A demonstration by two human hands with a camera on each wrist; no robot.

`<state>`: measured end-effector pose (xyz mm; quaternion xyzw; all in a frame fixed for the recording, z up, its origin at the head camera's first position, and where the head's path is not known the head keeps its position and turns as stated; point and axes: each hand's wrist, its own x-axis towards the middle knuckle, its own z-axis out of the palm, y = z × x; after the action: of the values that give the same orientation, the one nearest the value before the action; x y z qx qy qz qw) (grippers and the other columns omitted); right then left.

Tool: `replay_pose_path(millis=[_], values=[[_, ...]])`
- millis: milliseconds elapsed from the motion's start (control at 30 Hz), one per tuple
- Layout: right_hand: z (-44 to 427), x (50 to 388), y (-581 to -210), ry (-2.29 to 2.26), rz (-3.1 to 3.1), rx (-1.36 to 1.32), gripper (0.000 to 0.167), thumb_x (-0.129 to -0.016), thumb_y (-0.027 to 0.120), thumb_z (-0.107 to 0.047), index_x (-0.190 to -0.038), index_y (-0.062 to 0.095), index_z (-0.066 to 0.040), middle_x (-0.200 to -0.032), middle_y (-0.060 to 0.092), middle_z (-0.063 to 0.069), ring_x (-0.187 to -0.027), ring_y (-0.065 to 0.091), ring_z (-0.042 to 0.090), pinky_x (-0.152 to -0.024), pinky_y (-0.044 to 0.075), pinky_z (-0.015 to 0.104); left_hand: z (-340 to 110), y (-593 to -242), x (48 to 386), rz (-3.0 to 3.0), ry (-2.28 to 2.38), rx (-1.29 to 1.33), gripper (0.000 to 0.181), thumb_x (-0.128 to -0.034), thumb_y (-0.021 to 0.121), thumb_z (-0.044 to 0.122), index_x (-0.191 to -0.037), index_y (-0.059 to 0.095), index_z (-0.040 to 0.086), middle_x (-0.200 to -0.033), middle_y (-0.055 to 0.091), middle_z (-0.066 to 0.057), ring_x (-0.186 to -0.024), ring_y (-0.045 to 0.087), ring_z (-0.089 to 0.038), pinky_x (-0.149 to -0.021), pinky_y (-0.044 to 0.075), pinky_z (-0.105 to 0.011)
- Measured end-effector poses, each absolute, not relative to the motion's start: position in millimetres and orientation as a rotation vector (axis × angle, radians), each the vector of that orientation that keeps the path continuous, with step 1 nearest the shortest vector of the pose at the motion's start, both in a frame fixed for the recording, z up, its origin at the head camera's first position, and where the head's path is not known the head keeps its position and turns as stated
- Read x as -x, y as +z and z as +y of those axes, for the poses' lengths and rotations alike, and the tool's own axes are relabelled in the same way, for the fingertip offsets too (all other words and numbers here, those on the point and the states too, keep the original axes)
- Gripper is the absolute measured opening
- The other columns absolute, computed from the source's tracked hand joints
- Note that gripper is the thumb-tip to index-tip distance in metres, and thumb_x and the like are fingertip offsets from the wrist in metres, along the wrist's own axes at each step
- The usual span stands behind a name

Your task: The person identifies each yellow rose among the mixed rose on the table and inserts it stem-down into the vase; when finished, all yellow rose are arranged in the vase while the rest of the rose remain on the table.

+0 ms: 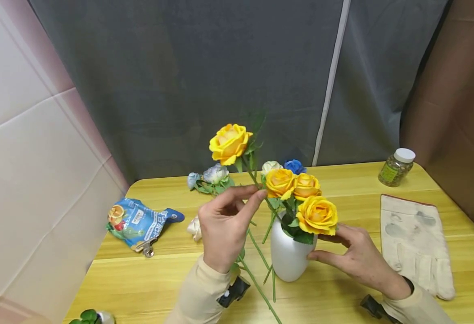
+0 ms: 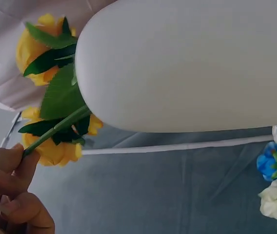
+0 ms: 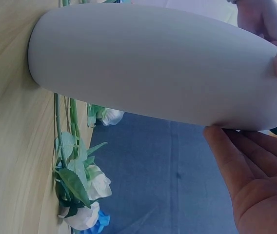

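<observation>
A white vase [image 1: 287, 258] stands on the table with several yellow roses [image 1: 317, 215] bunched in its mouth. My left hand [image 1: 226, 229] pinches the green stem [image 2: 60, 126] of another yellow rose [image 1: 229, 143] between thumb and fingertips. That stem leans left, its lower end running in at the vase's mouth. On the vase's right side, near the top, my right hand [image 1: 354, 258] holds it between thumb and fingers. The right wrist view shows the thumb on one side of the white wall [image 3: 153, 68] and the fingers on the other.
Behind and left of the vase lie pale blue [image 1: 215, 173], white [image 1: 272, 167] and blue flowers [image 1: 295, 166], with loose stems [image 1: 257, 288] reaching forward. A blue pouch [image 1: 139, 222] lies left. Work gloves [image 1: 417, 243] and a white-lidded jar [image 1: 397, 167] are right. A small plant [image 1: 88, 316] sits front left.
</observation>
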<state>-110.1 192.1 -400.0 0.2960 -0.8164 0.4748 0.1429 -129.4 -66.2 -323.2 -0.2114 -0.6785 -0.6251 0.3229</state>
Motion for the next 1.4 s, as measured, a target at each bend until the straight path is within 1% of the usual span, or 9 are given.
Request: replay_pose_path(millis=[300, 367, 500, 667, 800, 900, 967, 1033, 1400], values=[[192.4, 110.7, -401.0, 1.377, -2.336, -0.869, 0.062, -0.073, 0.090, 0.000, -0.131, 0.067, -0.006, -0.125, 0.073, 0.012, -0.112, 0.068, 0.001, -0.081, 0.061, 0.026, -62.6, -330.0, 122.7, -1.952, -1.635, 0.605, 0.006, -0.0897, 0.082, 0.016, -0.092, 0.081, 0.010, -0.059, 0.059, 0.003, -0.048, 0.043, -0.008, -0.044, 0.033, -0.022], [192.7, 110.9, -401.2, 1.380, -2.332, -0.874, 0.063, -0.073, 0.090, 0.001, -0.131, 0.068, -0.007, -0.125, 0.073, 0.009, -0.112, 0.068, 0.001, -0.081, 0.061, 0.025, -61.7, -333.5, 121.5, -2.008, -1.617, 0.627, 0.006, -0.0899, 0.081, 0.019, -0.090, 0.081, 0.013, -0.065, 0.063, 0.005, -0.049, 0.043, -0.008, -0.045, 0.034, -0.022], [193.1, 111.9, -401.3, 1.382, -2.328, -0.881, 0.062, -0.073, 0.090, 0.001, -0.130, 0.068, -0.007, -0.124, 0.073, 0.006, -0.111, 0.068, 0.001, -0.082, 0.060, 0.023, -60.1, -342.9, 120.7, -2.122, -1.569, 0.655, 0.006, -0.0869, 0.084, 0.018, -0.086, 0.079, 0.014, -0.063, 0.057, 0.006, -0.053, 0.041, -0.006, -0.048, 0.034, -0.021], [192.5, 113.2, -401.0, 1.383, -2.329, -0.888, 0.063, -0.073, 0.090, 0.001, -0.131, 0.067, -0.006, -0.124, 0.073, 0.007, -0.112, 0.067, 0.001, -0.082, 0.060, 0.023, -59.9, -348.4, 120.0, -2.203, -1.552, 0.653, 0.009, -0.0843, 0.087, 0.019, -0.082, 0.079, 0.014, -0.059, 0.039, 0.007, -0.054, 0.034, -0.004, -0.052, 0.029, -0.020], [192.0, 113.7, -400.9, 1.383, -2.342, -0.881, 0.062, -0.074, 0.090, 0.000, -0.131, 0.067, -0.005, -0.123, 0.073, 0.008, -0.112, 0.067, 0.000, -0.082, 0.061, 0.024, -63.0, -349.4, 119.1, -2.194, -1.566, 0.647, 0.035, -0.0833, 0.087, 0.018, -0.063, 0.059, 0.012, -0.061, 0.035, 0.004, -0.056, 0.032, -0.004, -0.053, 0.028, -0.020], [192.2, 114.2, -400.4, 1.378, -2.359, -0.861, 0.061, -0.074, 0.090, -0.001, -0.131, 0.067, -0.006, -0.122, 0.074, 0.009, -0.111, 0.067, 0.000, -0.082, 0.061, 0.024, -65.8, -350.3, 118.1, -2.139, -1.642, 0.636, 0.033, -0.0838, 0.086, 0.012, -0.065, 0.059, 0.009, -0.063, 0.040, 0.001, -0.058, 0.037, -0.006, -0.053, 0.034, -0.021], [192.5, 114.6, -400.0, 1.378, -2.364, -0.854, 0.061, -0.074, 0.090, -0.001, -0.130, 0.067, -0.005, -0.122, 0.074, 0.010, -0.110, 0.068, 0.000, -0.082, 0.061, 0.024, -66.5, -350.6, 117.6, -2.070, -1.717, 0.615, 0.017, -0.0836, 0.084, 0.006, -0.076, 0.070, 0.008, -0.065, 0.045, 0.000, -0.060, 0.041, -0.007, -0.053, 0.037, -0.022], [193.0, 115.1, -399.6, 1.378, -2.365, -0.849, 0.060, -0.074, 0.090, 0.000, -0.130, 0.068, -0.005, -0.121, 0.074, 0.009, -0.110, 0.068, -0.001, -0.082, 0.061, 0.024, -65.3, -350.5, 117.5, -1.994, -1.775, 0.601, 0.010, -0.0826, 0.083, 0.000, -0.084, 0.074, 0.006, -0.066, 0.049, -0.001, -0.060, 0.044, -0.008, -0.052, 0.039, -0.022], [195.3, 117.1, -400.3, 1.395, -2.366, -0.848, 0.061, -0.075, 0.089, 0.001, -0.131, 0.067, -0.007, -0.124, 0.073, 0.007, -0.112, 0.067, -0.001, -0.083, 0.061, 0.025, -44.9, -355.1, 116.6, -1.850, -1.665, 0.620, 0.013, -0.0820, 0.080, -0.004, -0.091, 0.077, 0.005, -0.069, 0.056, -0.003, -0.056, 0.041, -0.007, -0.051, 0.038, -0.019]])
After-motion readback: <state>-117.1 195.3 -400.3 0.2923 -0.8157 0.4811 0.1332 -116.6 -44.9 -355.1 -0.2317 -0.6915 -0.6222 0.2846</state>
